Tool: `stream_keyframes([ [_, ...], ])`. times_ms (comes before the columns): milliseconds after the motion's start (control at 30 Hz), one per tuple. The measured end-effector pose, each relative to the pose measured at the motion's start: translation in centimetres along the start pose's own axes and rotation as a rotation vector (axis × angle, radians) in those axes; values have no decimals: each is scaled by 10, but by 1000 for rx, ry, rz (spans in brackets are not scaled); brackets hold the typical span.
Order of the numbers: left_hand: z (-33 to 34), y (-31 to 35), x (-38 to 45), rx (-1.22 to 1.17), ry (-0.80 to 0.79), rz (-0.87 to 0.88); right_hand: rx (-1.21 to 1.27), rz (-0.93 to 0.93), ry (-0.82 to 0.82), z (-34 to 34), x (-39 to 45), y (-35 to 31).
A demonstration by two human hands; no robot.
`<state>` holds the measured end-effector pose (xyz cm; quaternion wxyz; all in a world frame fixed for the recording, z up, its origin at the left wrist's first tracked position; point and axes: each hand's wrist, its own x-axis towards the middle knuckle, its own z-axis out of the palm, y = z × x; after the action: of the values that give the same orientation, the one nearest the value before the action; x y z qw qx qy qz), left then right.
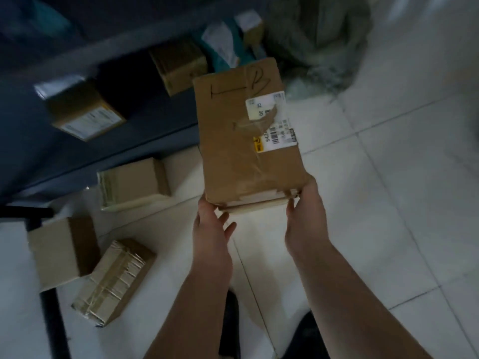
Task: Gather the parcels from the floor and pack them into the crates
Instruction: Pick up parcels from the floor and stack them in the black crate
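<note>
A long brown cardboard parcel (241,141) with a white shipping label and black marker writing is held up in the middle of the view. My left hand (211,224) holds its near left corner from below. My right hand (305,216) grips the near right corner, thumb on the end face. A dark blue crate (64,156) fills the upper left, with two brown parcels (86,115) (178,64) inside it. Three more cardboard parcels (132,182) (63,251) (114,281) lie on the white tiled floor at the left.
A grey-green woven sack (321,40) lies at the top right. Teal and white soft packages (223,47) sit beyond the held parcel. A black bar (51,320) stands at the lower left. My dark shoes (230,325) show between my forearms. White tiles spread to the right.
</note>
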<state>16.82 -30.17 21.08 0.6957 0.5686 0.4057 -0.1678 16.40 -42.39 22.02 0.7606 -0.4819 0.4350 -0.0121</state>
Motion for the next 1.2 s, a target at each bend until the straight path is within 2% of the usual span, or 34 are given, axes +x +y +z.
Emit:
stream_keyframes([
  [133, 15, 103, -97, -30, -45, 90, 42, -116, -81, 28, -84, -121],
  [267, 7, 187, -201, -8, -84, 124, -15, -189, -150, 49, -179, -213],
  [433, -29, 254, -311, -17, -74, 216, -8, -195, -225, 65, -280, -286],
  [600, -72, 297, -400, -130, 12, 302, -83, -260, -423, 81, -375, -328],
  [833, -173, 308, -518, -362, 222, 448, -236, -282, -803, 104, -505, -329],
  [1000, -267, 289, -607, -434, 413, 564, -287, -195, -1055, 120, -603, -284],
  [1100, -328, 267, -655, -522, 547, 577, -323, -144, -1210, 125, -674, -249],
  [1200, -390, 236, -701, -577, 650, 675, -343, -57, -1361, 124, -751, -210],
])
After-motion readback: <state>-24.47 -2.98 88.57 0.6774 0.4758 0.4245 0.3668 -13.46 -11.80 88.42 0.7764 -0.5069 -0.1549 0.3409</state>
